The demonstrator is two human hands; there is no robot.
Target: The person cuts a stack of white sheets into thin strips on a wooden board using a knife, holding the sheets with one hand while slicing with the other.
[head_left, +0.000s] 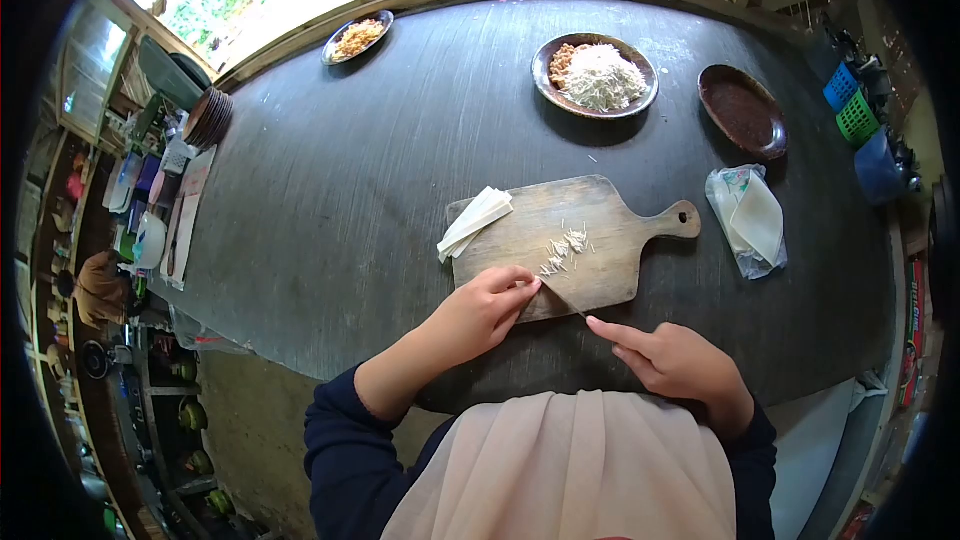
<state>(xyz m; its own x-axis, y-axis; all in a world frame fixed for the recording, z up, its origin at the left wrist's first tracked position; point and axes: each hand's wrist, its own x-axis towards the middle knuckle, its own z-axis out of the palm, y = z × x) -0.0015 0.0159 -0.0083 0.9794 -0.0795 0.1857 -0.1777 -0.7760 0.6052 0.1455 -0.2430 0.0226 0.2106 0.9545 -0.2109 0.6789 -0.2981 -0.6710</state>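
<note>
One knife (566, 301) extends from the right fingers (612, 331) toward the left fingers (516, 293).

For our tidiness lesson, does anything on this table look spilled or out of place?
Yes: a thin white shred lies on the dark tabletop, beyond the pale wooden cutting board, apart from the cut pile.

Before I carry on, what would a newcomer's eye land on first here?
Probably the mound of pale shreds heaped in a round dish toward the table's far side, bright against the dark tabletop. Next, nearer the person, the wooden cutting board with small cut slivers on it and both hands, left and right, working a knife at its near edge.
</note>
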